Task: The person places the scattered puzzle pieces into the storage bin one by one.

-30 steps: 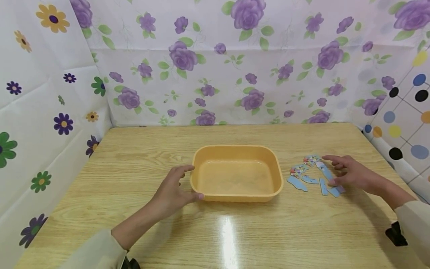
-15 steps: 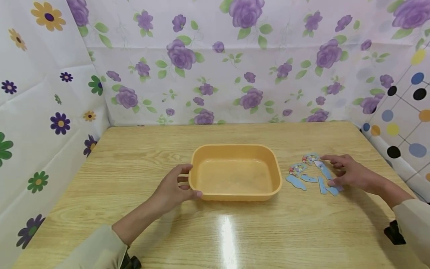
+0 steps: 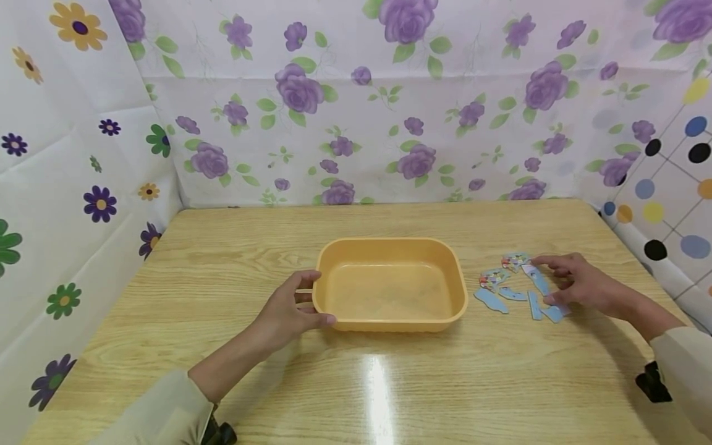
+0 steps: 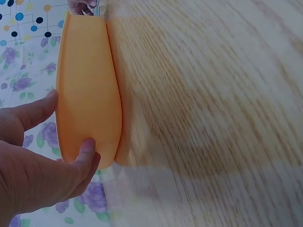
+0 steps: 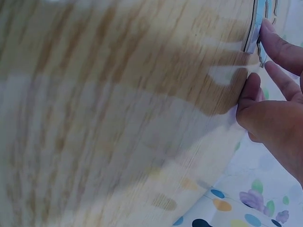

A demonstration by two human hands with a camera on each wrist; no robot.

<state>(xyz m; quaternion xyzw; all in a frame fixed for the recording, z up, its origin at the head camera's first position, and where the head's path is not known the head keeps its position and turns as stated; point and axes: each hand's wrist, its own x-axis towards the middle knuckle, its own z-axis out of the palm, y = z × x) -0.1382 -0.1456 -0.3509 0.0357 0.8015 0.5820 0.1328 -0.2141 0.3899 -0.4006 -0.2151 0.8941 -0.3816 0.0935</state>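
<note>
A yellow-orange plastic tub [image 3: 389,326] stands upright on the table in the head view, nothing inside it. My left hand [image 3: 286,312] holds its left end, thumb at the front corner and fingers against the left side. The left wrist view shows thumb and fingers of the left hand [image 4: 40,165] touching the tub wall [image 4: 87,80]. To the right lie several blue flat puzzle pieces [image 3: 491,300], some with colourful prints [image 3: 494,279]. My right hand [image 3: 584,287] is over their right side, fingers spread, index finger at the back pieces and thumb near the front ones.
The wood-grain table [image 3: 250,247] carries the tub and pieces. Floral cloth [image 3: 356,123] hangs behind it, a flowered sheet [image 3: 50,198] at the left and a dotted sheet [image 3: 667,216] at the right.
The left-hand fingers have settled more closely round the tub's left end. The right hand stays over the puzzle pieces. The head view has shifted slightly.
</note>
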